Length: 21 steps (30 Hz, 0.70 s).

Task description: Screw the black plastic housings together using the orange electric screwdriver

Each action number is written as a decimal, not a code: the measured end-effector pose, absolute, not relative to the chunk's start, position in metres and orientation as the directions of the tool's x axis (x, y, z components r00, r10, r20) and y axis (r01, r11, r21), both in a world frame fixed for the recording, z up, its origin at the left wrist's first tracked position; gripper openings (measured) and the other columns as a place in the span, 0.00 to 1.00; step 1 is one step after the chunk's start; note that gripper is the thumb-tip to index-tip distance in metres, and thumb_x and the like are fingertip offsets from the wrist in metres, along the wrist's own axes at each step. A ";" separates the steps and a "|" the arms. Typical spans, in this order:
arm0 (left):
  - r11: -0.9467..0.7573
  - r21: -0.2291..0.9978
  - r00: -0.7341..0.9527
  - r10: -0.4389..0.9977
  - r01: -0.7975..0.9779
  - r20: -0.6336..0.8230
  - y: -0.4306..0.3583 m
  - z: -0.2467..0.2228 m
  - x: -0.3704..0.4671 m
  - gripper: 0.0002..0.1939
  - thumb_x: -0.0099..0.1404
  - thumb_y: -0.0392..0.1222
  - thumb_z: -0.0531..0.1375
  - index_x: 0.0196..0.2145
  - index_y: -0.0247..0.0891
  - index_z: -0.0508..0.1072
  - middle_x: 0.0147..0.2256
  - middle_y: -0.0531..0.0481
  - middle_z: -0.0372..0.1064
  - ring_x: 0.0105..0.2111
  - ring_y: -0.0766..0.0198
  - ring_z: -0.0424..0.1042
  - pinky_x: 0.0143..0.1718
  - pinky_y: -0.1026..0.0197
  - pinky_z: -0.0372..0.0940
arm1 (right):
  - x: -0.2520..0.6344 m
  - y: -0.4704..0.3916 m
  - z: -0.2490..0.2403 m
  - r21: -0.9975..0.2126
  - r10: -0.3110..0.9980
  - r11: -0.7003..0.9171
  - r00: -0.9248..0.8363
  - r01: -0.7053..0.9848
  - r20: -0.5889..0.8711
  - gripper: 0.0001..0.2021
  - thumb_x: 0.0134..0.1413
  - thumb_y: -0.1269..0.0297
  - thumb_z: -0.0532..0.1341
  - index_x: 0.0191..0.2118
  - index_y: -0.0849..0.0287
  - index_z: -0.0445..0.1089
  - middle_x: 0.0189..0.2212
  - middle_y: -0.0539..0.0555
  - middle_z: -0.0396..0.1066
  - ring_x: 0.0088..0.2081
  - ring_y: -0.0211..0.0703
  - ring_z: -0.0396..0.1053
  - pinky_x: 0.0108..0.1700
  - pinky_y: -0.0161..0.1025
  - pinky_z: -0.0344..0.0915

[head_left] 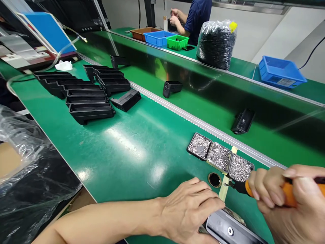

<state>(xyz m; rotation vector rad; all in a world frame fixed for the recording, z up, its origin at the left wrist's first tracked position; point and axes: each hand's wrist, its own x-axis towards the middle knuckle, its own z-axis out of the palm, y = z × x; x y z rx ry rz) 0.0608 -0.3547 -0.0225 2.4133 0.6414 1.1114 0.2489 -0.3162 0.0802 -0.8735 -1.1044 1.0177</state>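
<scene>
The right hand [286, 193] has its grip wrapped tight around an orange tool [289, 194]. The tool's black nose points left, with a small shiny bit at its tip. The tip is just beside a strip of yellow tape [223, 189].

The left hand [190, 211] lies palm down on the left end of a black case [233, 232]. I can't tell if its grip is clamped on it, because the thumb side is hidden. The case is at the near right of the green tabletop [142, 149], open side up, with a pale ring inside.

Three trays [195, 155] of small metal bits sit in a row, on the far side of the tape and a round black piece [214, 180]. More black cases [91, 109] lie in rows at the far left. Past the metal rail [203, 123], a person [200, 20] works near some bins [157, 40].
</scene>
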 end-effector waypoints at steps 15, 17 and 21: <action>-0.803 0.529 0.747 0.525 0.275 0.408 -0.357 -0.023 0.052 0.39 0.73 0.71 0.50 0.60 0.29 0.64 0.50 0.40 0.73 0.49 0.52 0.70 0.46 0.51 0.64 | 0.233 -0.307 0.056 -0.934 0.952 0.305 0.026 -0.184 0.306 0.04 0.65 0.64 0.62 0.36 0.53 0.70 0.15 0.43 0.56 0.14 0.34 0.50 0.17 0.37 0.52; -0.803 0.529 0.742 0.526 0.274 0.415 -0.357 -0.021 0.052 0.38 0.74 0.70 0.50 0.60 0.29 0.64 0.50 0.41 0.73 0.49 0.53 0.70 0.45 0.51 0.63 | 0.233 -0.307 0.054 -0.935 0.951 0.306 0.018 -0.181 0.308 0.03 0.65 0.64 0.62 0.37 0.53 0.70 0.15 0.43 0.56 0.14 0.34 0.51 0.17 0.37 0.53; -0.803 0.528 0.749 0.523 0.275 0.406 -0.356 -0.018 0.051 0.37 0.75 0.69 0.50 0.60 0.29 0.64 0.51 0.42 0.73 0.50 0.53 0.69 0.45 0.51 0.63 | 0.231 -0.307 0.052 -0.937 0.952 0.302 0.008 -0.173 0.306 0.05 0.64 0.62 0.64 0.36 0.53 0.70 0.15 0.44 0.57 0.14 0.35 0.53 0.17 0.39 0.54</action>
